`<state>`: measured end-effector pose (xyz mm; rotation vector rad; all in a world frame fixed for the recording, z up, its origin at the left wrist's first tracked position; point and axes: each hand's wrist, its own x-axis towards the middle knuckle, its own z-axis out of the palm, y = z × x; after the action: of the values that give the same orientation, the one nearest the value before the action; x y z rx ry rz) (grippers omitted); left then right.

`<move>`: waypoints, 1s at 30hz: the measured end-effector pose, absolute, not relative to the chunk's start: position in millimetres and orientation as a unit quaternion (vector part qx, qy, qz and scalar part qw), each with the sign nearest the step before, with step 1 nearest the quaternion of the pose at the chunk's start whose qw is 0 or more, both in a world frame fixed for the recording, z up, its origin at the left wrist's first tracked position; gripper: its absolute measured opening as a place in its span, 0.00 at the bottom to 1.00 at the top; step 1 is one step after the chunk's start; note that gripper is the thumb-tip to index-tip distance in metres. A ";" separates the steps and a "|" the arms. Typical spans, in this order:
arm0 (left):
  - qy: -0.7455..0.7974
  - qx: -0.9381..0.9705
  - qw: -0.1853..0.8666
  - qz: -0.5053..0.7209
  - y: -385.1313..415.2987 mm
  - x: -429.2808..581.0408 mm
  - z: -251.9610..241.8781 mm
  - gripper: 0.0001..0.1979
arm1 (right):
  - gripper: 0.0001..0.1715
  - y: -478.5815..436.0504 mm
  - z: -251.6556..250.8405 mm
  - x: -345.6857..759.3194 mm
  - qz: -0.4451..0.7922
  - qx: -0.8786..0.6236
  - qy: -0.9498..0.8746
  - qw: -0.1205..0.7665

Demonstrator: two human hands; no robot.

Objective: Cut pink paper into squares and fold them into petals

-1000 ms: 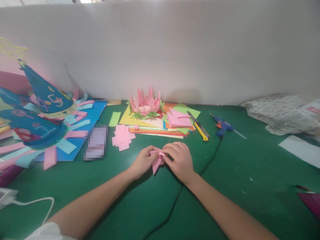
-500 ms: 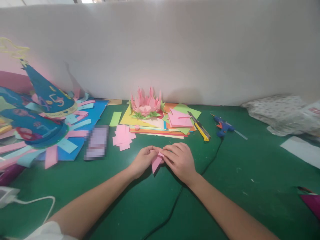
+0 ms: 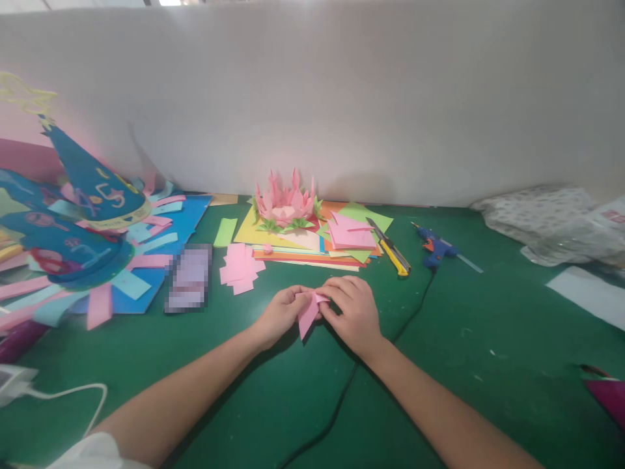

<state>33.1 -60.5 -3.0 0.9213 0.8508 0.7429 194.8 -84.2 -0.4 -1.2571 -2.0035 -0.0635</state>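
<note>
A small folded pink paper [image 3: 307, 317] hangs point down between my hands, over the green table [image 3: 273, 404]. My left hand [image 3: 283, 316] pinches its upper left part between thumb and fingers. On the right side, the fingers of my right hand [image 3: 352, 312] close on a small flap at its upper edge. Beyond my hands stands a pink paper flower [image 3: 286, 200] with green leaves. Small pink paper pieces [image 3: 240, 267] lie to the left, and a stack of pink squares [image 3: 349, 232] rests on coloured sheets.
A yellow cutter [image 3: 394, 256] and a blue glue gun [image 3: 437, 249] lie at the right, its black cable [image 3: 342, 397] crossing the table under my right forearm. Blue cone hats [image 3: 92, 179], a blurred phone [image 3: 189, 278] and a white cable [image 3: 73, 389] are on the left. Plastic bags [image 3: 551, 218] lie far right.
The pink paper has shifted slightly right and its flap now points out toward my right hand. My right fingers have curled in a little.
</note>
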 end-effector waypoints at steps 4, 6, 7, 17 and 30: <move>0.391 0.421 0.747 0.335 -61.3 33.6 -5.7 0.15 | 0.05 -84.2 -1.5 194.7 -0.027 -0.488 -0.781 0.388; 0.391 0.415 0.750 0.336 -62.0 34.4 -5.8 0.15 | 0.05 -84.2 -2.4 194.5 -0.030 -0.484 -0.780 0.395; 0.391 0.414 0.750 0.338 -62.4 34.8 -5.6 0.16 | 0.05 -84.2 -2.7 194.3 -0.030 -0.485 -0.779 0.397; 0.392 0.428 0.742 0.335 -63.3 36.1 -6.7 0.15 | 0.06 -85.0 -0.7 191.6 -0.060 -0.499 -0.788 0.356; 0.380 0.399 0.757 0.351 -60.1 34.3 -8.8 0.16 | 0.07 -88.2 7.1 196.1 -0.108 -0.461 -0.822 0.317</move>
<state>34.3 -60.1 -8.8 0.8697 0.8277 0.7657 196.1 -88.2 7.1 -1.2137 -2.1634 -0.2833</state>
